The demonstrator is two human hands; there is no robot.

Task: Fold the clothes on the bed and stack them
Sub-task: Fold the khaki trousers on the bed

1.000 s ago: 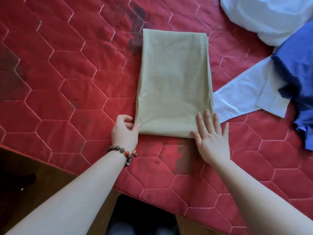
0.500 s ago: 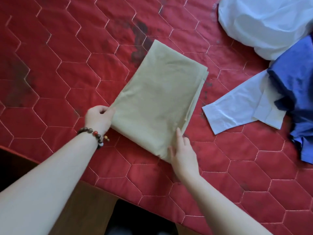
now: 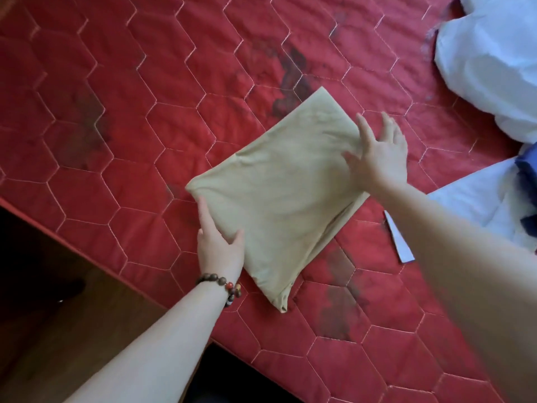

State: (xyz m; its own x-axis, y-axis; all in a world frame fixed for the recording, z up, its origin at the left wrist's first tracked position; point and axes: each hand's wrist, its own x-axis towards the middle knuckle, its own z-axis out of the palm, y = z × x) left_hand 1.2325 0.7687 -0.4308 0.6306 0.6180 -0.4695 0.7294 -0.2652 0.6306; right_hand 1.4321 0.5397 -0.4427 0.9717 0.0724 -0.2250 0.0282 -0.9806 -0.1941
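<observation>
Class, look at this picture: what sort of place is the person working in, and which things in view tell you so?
Probably a bedroom. The hands work on a red quilted bed cover, a folded beige garment lies on it, and more loose clothes, white and blue, wait at the right.

right forearm (image 3: 479,257) motion-blurred, outline smeared, runs off the right and bottom edges. It covers most of the pale blue garment (image 3: 476,207); only a sleeve tip shows below it, garment type can't tell. Dark blue cloth (image 3: 527,167) cut by the right edge, just a sliver visible. White fabric heap (image 3: 494,62) cut off at top and right. left hand (image 3: 220,248) fingers tucked under the folded khaki garment (image 3: 284,193), fingertips hidden. Layers inside the fold not visible. Quilted red bedspread (image 3: 145,112) runs past every edge. Dark area lower left too dim to read.
</observation>
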